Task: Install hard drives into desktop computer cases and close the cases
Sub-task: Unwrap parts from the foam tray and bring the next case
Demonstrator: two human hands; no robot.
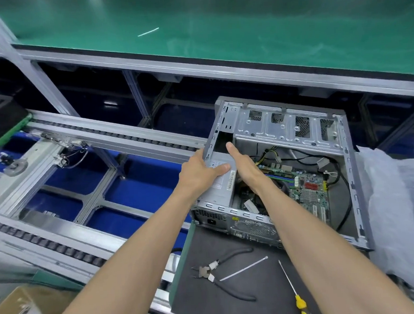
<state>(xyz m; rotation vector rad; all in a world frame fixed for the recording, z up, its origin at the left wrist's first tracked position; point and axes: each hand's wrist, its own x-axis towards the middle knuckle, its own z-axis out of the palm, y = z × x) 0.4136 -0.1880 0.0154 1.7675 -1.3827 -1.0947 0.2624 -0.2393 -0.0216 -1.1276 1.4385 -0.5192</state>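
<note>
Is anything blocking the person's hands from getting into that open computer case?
Nothing visible does. The computer case lies with its side off. The left hand grips the case's left wall beside the power supply, and the right hand reaches inside toward the open bay below the drive cage.

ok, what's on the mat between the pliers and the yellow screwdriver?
In the head view, one white cable tie lies slantwise on the dark mat between the pliers and the screwdriver.

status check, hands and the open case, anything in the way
Left hand grips open grey metal computer case at its left edge. Right hand open inside, fingers straight. No hard drive visible. Nothing blocking.
</note>
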